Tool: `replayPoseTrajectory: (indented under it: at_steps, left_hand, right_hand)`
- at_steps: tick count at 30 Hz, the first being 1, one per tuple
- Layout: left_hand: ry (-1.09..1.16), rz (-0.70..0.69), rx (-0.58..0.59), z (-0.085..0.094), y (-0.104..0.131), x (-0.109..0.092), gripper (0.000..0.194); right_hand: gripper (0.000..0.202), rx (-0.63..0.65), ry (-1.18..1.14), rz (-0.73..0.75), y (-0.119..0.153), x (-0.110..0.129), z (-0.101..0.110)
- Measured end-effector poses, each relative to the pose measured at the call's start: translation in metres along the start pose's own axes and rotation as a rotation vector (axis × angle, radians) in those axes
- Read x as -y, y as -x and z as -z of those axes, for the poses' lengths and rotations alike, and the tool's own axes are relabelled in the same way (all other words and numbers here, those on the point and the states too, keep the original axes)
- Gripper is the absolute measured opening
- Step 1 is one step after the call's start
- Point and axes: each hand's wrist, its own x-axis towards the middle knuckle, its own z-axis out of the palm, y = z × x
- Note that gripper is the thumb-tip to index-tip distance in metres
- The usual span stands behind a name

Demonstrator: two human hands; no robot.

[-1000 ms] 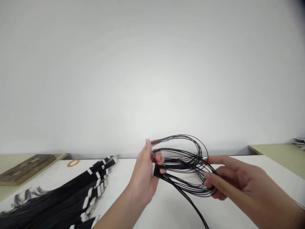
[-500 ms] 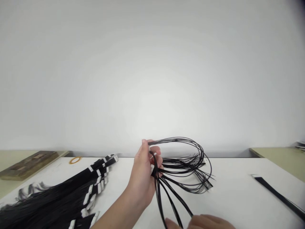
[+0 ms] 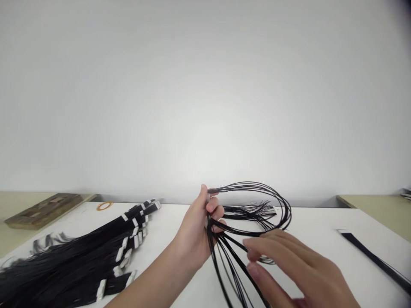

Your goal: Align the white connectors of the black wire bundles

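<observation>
Black wires (image 3: 253, 205), a bundle of thin strands looped into a loose coil, are hanging in the lower centre of the frame, just above the white counter (image 3: 321, 222). The left hand (image 3: 194, 233) is gripping the bundle where the strands are gathering together, at the coil's left side: its fingers (image 3: 214, 209) are curling shut around the wires, with the thumb standing up along the near side. From that pinch the loop is arching up and out to the right, while loose wire ends are fanning out inside it and several long strands are trailing down toward the bottom edge of the frame. The right hand (image 3: 295, 267) is coming in from the lower right, its fingers (image 3: 266, 244) lying spread and nearly straight, holding nothing. Those fingertips are sitting at the lower right of the coil, in front of the bottom of the loop; whether they are touching the strands cannot be told. At the left of the frame a large heap of black strips with white tags (image 3: 80, 261) is lying across the counter. A tan rubber band (image 3: 104, 205) is resting beyond the heap, near a brown board (image 3: 45, 204) at the far left. One more black strip (image 3: 375, 259) is lying alone at the right edge.
</observation>
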Motion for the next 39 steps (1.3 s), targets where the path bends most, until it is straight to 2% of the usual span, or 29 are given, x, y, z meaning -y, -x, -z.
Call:
replayPoseTrajectory:
  at_steps: [5, 9, 14, 19, 24, 29, 34, 39]
  left_hand:
    - [-0.062, 0.033, -0.129, -0.003, 0.002, 0.005, 0.034]
    - [-0.062, 0.035, -0.162, -0.004, 0.000, 0.005, 0.027]
    - [-0.067, 0.049, -0.206, -0.005, 0.000, 0.008, 0.027]
    - [-0.068, 0.044, -0.240, -0.006, 0.000, 0.014, 0.026]
    - [-0.084, 0.052, -0.251, -0.006, -0.001, 0.020, 0.025]
    - [-0.140, 0.065, -0.225, -0.004, 0.001, 0.025, 0.030]
    - [-0.179, 0.022, -0.200, 0.000, 0.000, 0.029, 0.035]
    - [-0.233, 0.022, -0.208, 0.003, -0.002, 0.032, 0.038]
  right_hand:
    - [0.014, 0.053, 0.073, -0.027, 0.001, -0.009, -0.006]
    - [0.019, 0.043, 0.043, -0.059, 0.003, -0.016, -0.011]
    - [0.017, 0.059, -0.006, -0.145, 0.006, -0.016, -0.016]
    - [0.023, 0.048, -0.023, -0.195, 0.013, -0.016, -0.023]
    - [0.026, 0.006, -0.055, -0.247, 0.015, -0.018, -0.032]
    - [0.015, -0.001, -0.132, -0.338, 0.015, -0.021, -0.036]
    - [0.023, 0.072, -0.141, -0.369, 0.019, -0.022, -0.035]
    - [0.021, 0.135, -0.094, -0.387, 0.017, -0.020, -0.033]
